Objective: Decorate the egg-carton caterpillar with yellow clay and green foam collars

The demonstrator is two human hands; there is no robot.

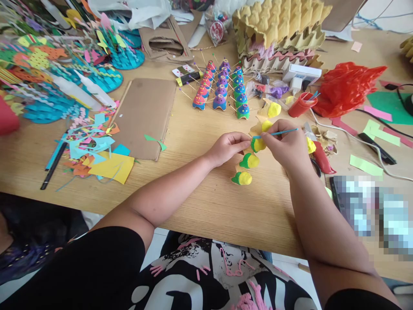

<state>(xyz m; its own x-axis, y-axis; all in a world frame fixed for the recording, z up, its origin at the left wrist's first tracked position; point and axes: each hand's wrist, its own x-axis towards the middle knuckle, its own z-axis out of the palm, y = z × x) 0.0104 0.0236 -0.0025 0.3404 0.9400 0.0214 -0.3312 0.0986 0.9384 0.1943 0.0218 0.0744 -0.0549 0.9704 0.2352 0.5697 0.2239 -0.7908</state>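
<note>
My right hand (287, 144) is closed around a thin blue stick (284, 131), its end lying against a small egg-carton cup (257, 145) covered in green and yellow clay. From the other side, the fingers of my left hand (227, 148) pinch the edge of that cup. Two similar cups (250, 161) (242, 178) sit nearer me on the table, each green on the left and yellow on the right. Beyond my hands, another cup with yellow clay (266, 125) is partly hidden by my right hand. Farther back lies yellow clay (274, 109) on a cup.
Rows of finished clay-covered egg-carton figures (221, 88) with pins stand behind. Cardboard (142, 116) and paper scraps (93, 148) lie left; stacked egg trays (280, 26) are at the back. To the right are a red bag (345, 88), red cup (302, 104) and white cable (351, 140).
</note>
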